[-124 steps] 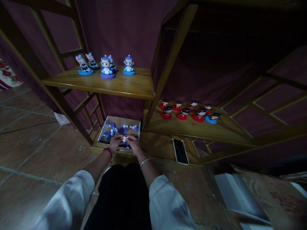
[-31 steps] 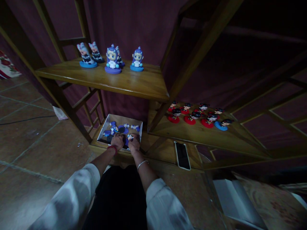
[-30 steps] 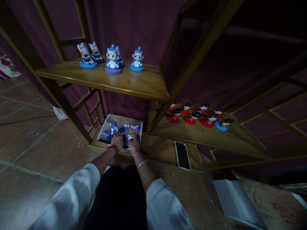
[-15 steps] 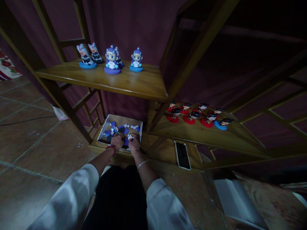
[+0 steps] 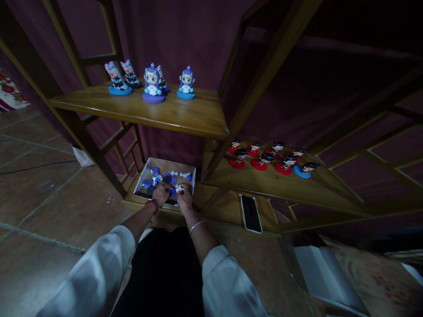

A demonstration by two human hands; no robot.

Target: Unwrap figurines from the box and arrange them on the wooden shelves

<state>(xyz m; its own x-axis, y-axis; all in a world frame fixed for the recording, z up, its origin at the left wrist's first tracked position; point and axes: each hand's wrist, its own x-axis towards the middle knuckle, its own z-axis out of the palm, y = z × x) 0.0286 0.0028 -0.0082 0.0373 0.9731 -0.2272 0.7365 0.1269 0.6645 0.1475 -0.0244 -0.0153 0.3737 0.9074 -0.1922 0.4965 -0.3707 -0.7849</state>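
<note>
Inside a shallow cardboard box (image 5: 140,177) on the low shelf, both my hands work close together. My right hand (image 5: 185,198) is closed on a small figurine (image 5: 179,189) with a pale and dark head, partly covered by the fingers. My left hand (image 5: 161,195), with a red bead bracelet, is closed at the edge of a purple round base (image 5: 172,192), just left of that figurine. Several loose purple-and-white figurine parts (image 5: 186,175) lie in the box. Behind the hands is another purple round base (image 5: 169,178) with a dark disc over it.
Purple-haired figurines (image 5: 152,81) and others in black and white stand on the upper shelf (image 5: 191,114). To the right, several black-haired figurines (image 5: 262,162) sit on red and blue bases. A phone (image 5: 251,214) lies on the low ledge. White cardboard (image 5: 315,273) rests at lower right.
The purple round base by my left fingers has shifted slightly up and left, and more of it shows. My right hand keeps the figurine almost still.
</note>
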